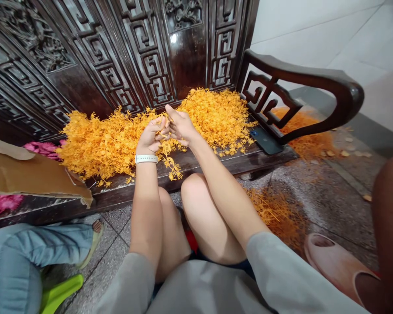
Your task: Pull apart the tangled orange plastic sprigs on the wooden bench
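A big heap of yellow plastic flower sprigs (111,135) lies along the seat of a dark carved wooden bench (216,161). My left hand (150,137), with a white band on its wrist, is curled around a yellow sprig (170,163) that dangles over the bench's front edge. My right hand (181,125) meets it from the right, fingers pinching the same sprig at its top. Both hands hover just in front of the heap's middle. My bare knees sit below the bench edge.
A dark phone (265,139) lies on the seat by the armrest (314,78). Brown cardboard (29,174) and pink flowers (1,205) sit at left. More yellow sprigs (275,213) cover the floor at right. Another person's denim leg (26,257) and a pink slipper (334,261) are close.
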A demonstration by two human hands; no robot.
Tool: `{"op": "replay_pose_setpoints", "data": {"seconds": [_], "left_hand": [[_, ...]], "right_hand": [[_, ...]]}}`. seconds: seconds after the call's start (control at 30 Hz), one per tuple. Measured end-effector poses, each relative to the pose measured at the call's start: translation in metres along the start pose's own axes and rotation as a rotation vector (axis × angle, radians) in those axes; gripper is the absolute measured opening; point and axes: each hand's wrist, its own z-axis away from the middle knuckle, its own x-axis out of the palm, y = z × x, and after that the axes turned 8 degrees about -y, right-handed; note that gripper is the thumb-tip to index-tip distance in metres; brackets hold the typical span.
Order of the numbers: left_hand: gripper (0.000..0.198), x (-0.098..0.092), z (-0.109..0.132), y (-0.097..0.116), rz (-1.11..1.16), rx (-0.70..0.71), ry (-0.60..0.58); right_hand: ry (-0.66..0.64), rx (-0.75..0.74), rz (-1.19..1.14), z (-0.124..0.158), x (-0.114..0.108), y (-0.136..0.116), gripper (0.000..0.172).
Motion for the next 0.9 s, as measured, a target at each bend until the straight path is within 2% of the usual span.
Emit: {"op": "replay_pose_setpoints", "data": {"seconds": [0.13, 0.27, 0.37, 0.47, 0.53, 0.6, 0.67, 0.73, 0.77, 0.83, 0.9], "left_hand": [[0.033, 0.001, 0.004, 0.001, 0.06, 0.048, 0.037], [0.037, -0.003, 0.009, 0.008, 0.048, 0.196, 0.256], [0.033, -0.012, 0.008, 0.011, -0.043, 0.18, 0.392], [0.03, -0.024, 0.004, 0.007, -0.107, 0.16, 0.484], [0.028, -0.03, 0.002, 0.002, -0.132, 0.15, 0.53], [0.028, -0.034, 0.001, -0.002, -0.138, 0.132, 0.567], [0.025, -0.035, 0.0, -0.005, -0.121, 0.123, 0.61], [0.02, -0.035, -0.002, -0.005, -0.104, 0.122, 0.665], [0.018, -0.034, -0.004, -0.006, -0.101, 0.119, 0.691], [0.016, -0.033, -0.007, -0.006, -0.102, 0.114, 0.732], [0.016, -0.031, -0.01, -0.008, -0.108, 0.12, 0.753]], "right_hand": [[-0.099, -0.037, -0.057, 0.003, -0.002, -0.004, 0.062], [-0.094, -0.089, -0.038, 0.013, -0.007, -0.017, 0.064], [-0.078, -0.09, 0.101, 0.016, -0.012, -0.018, 0.064], [-0.042, -0.103, 0.347, 0.009, -0.027, -0.005, 0.062], [0.145, -0.172, 0.501, -0.001, -0.045, 0.007, 0.058], [0.459, -0.199, 0.582, -0.01, -0.067, 0.016, 0.057], [0.776, -0.14, 0.623, -0.016, -0.085, 0.022, 0.061], [0.956, -0.095, 0.698, -0.016, -0.095, 0.027, 0.062], [0.984, -0.104, 0.741, -0.015, -0.095, 0.029, 0.062], [0.888, -0.175, 0.8, -0.011, -0.089, 0.034, 0.056], [0.639, -0.264, 0.8, -0.006, -0.077, 0.036, 0.044]]}}
